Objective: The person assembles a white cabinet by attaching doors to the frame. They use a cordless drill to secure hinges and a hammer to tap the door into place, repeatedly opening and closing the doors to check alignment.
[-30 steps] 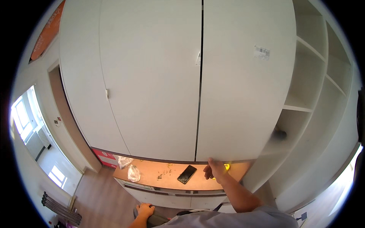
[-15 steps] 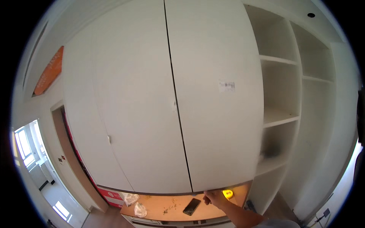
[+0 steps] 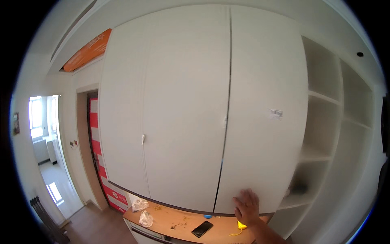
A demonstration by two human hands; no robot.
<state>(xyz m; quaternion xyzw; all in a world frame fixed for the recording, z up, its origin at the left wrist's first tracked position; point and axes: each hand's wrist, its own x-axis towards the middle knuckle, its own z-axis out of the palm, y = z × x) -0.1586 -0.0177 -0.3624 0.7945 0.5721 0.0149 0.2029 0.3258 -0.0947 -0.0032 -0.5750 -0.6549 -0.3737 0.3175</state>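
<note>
My right hand (image 3: 247, 206) lies against the lower part of the right-hand white cabinet door (image 3: 264, 73), fingers spread and pointing up, with nothing in its grasp. A dark narrow gap runs between this door and the wide white door (image 3: 183, 110) to its left. A small printed label (image 3: 276, 114) is stuck on the right door. Just below my wrist, a yellow tape measure (image 3: 241, 225) rests on the wooden counter (image 3: 191, 232), partly covered by my arm. My left hand is out of the picture.
On the counter lie a black phone (image 3: 202, 229), a blue round object (image 3: 208, 216), clear plastic bags (image 3: 146, 218) and scattered small bits. White open shelves (image 3: 323, 97) stand to the right. An orange package (image 3: 87, 51) sits up high at left, above a red-and-white covered door (image 3: 94, 134).
My right hand has gone from the door's lower edge, fingers curled, up onto its face, fingers spread. The view has turned left, so everything sits further right.
</note>
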